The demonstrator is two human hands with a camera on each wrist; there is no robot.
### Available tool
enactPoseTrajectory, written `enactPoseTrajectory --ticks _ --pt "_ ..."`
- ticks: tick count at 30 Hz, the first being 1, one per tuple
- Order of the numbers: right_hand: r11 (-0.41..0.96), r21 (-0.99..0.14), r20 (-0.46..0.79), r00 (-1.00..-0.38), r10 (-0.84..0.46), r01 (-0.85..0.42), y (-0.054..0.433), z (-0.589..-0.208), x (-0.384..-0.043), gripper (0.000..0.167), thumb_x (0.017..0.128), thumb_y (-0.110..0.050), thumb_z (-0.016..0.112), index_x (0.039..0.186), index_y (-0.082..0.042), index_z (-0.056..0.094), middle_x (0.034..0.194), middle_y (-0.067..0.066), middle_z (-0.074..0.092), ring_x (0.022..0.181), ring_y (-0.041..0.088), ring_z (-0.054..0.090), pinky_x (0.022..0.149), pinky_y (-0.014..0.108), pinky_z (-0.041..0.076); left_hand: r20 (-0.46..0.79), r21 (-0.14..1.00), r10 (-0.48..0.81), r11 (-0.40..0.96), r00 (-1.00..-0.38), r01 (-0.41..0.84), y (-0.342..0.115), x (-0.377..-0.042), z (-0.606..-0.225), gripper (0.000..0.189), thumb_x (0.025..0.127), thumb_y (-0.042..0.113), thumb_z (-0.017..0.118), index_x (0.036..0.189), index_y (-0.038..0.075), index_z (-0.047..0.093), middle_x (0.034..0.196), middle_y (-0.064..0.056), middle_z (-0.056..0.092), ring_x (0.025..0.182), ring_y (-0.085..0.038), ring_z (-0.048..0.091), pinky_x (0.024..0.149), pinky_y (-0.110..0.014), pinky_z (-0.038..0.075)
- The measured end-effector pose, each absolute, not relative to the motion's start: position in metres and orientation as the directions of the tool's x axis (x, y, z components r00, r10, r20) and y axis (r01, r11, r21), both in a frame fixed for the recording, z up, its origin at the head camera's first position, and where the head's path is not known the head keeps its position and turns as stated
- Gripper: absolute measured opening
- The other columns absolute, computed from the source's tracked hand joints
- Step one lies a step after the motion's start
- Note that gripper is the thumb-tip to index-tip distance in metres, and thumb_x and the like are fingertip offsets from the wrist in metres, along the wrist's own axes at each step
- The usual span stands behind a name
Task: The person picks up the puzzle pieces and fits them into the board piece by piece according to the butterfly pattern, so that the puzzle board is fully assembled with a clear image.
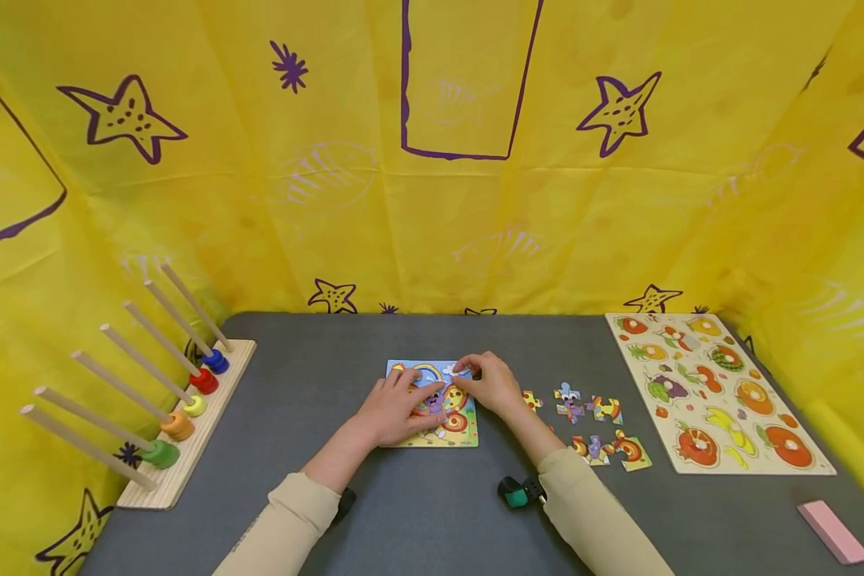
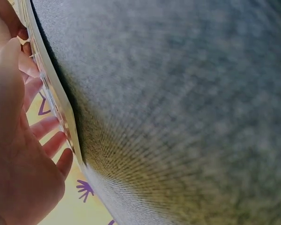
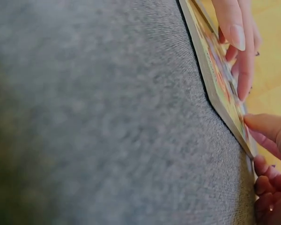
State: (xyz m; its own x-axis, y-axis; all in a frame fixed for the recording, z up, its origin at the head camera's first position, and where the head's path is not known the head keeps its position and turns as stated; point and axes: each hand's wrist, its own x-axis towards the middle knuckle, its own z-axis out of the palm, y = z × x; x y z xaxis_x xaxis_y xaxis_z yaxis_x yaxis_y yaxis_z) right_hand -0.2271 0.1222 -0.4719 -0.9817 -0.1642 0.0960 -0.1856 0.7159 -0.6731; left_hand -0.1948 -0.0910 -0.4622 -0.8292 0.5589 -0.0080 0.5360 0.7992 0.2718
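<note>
A small jigsaw puzzle board (image 1: 466, 439) with a rainbow, a snail and flowers lies mid-table. My left hand (image 1: 394, 410) rests over its left side, fingers spread out across the picture; in the left wrist view these fingers (image 2: 50, 143) lie along the board's edge. At the upper right corner, my right hand (image 1: 495, 386) bends its thumb and index finger together on a puzzle piece (image 1: 462, 371), largely covered by the fingertips. From the right wrist view, that thumb (image 3: 263, 124) meets the board's face close to its corner.
Several loose puzzle pieces (image 1: 569, 402) lie right of the board, some partly behind the right forearm. Farther right are a wooden fruit board (image 1: 698, 416) and a pink block (image 1: 834, 531). A pegged wooden stand (image 1: 212, 416) with coloured rings stands at left.
</note>
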Motion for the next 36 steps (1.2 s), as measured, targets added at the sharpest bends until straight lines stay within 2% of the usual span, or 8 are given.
enactPoseTrajectory --ticks 7,12,17,23,29,33,36 --pt "0.691 -0.666 0.161 -0.958 -0.236 -0.282 0.124 -0.473 -0.221 0.017 0.084 -0.018 0.077 0.1 -0.012 0.075 0.084 0.008 0.054 0.078 0.02 0.043 0.067 0.034 0.035 -0.021 0.321 0.552 0.793 -0.833 0.518 -0.093 -0.196 -0.463 0.059 0.094 0.059 0.052 0.144 0.028 0.05 0.144 -0.013 0.038 0.132 -0.035 0.029 0.1 -0.055 0.031" --pt "0.678 -0.648 0.224 -0.938 -0.265 -0.346 0.135 -0.469 -0.213 0.018 0.087 -0.015 0.075 0.104 -0.011 0.076 0.098 0.011 0.059 0.09 0.027 0.048 0.076 0.04 0.039 -0.041 0.334 0.553 0.793 -0.832 0.51 -0.093 -0.197 -0.461 0.061 0.094 0.06 0.05 0.146 0.026 0.048 0.148 -0.014 0.034 0.137 -0.037 0.023 0.104 -0.057 0.025" --pt "0.646 -0.702 0.207 -0.953 -0.22 -0.301 0.17 -0.464 -0.203 0.02 0.091 -0.016 0.07 0.11 -0.011 0.074 0.111 0.012 0.065 0.1 0.031 0.055 0.085 0.048 0.042 -0.033 0.444 0.557 0.752 -0.83 0.487 -0.101 -0.192 -0.46 0.065 0.095 0.055 0.053 0.15 0.023 0.041 0.156 -0.014 0.024 0.14 -0.038 0.02 0.107 -0.06 0.022" --pt "0.684 -0.673 0.206 -0.96 -0.189 -0.28 0.213 -0.466 -0.189 0.02 0.087 -0.016 0.073 0.106 -0.009 0.074 0.109 0.012 0.066 0.101 0.033 0.055 0.086 0.049 0.041 -0.022 0.572 0.487 0.723 -0.873 0.388 -0.126 -0.17 -0.455 0.069 0.095 0.045 0.06 0.152 0.013 0.037 0.158 -0.015 0.022 0.142 -0.036 0.021 0.108 -0.06 0.025" --pt "0.722 -0.605 0.226 -0.941 -0.25 -0.337 0.231 -0.469 -0.178 0.032 0.083 -0.017 0.079 0.111 -0.004 0.072 0.111 0.016 0.064 0.104 0.037 0.052 0.087 0.051 0.04 -0.085 0.618 0.465 0.718 -0.881 0.319 -0.151 -0.15 -0.457 0.07 0.098 0.035 0.059 0.152 0.003 0.029 0.159 -0.017 0.02 0.145 -0.037 0.018 0.11 -0.058 0.025" --pt "0.745 -0.587 0.199 -0.948 -0.246 -0.317 0.234 -0.471 -0.173 0.039 0.082 -0.02 0.08 0.115 -0.003 0.07 0.116 0.017 0.061 0.109 0.038 0.05 0.091 0.055 0.04 -0.086 0.626 0.504 0.698 -0.859 0.347 -0.154 -0.146 -0.461 0.065 0.101 0.028 0.053 0.153 0.001 0.024 0.16 -0.017 0.018 0.146 -0.036 0.016 0.113 -0.055 0.021" --pt "0.753 -0.582 0.191 -0.952 -0.24 -0.307 0.236 -0.472 -0.172 0.038 0.082 -0.019 0.08 0.115 -0.004 0.07 0.117 0.017 0.061 0.111 0.039 0.049 0.093 0.056 0.04 -0.05 0.62 0.52 0.685 -0.853 0.381 -0.153 -0.145 -0.464 0.06 0.103 0.024 0.049 0.152 -0.001 0.026 0.159 -0.019 0.021 0.145 -0.038 0.016 0.112 -0.059 0.019"
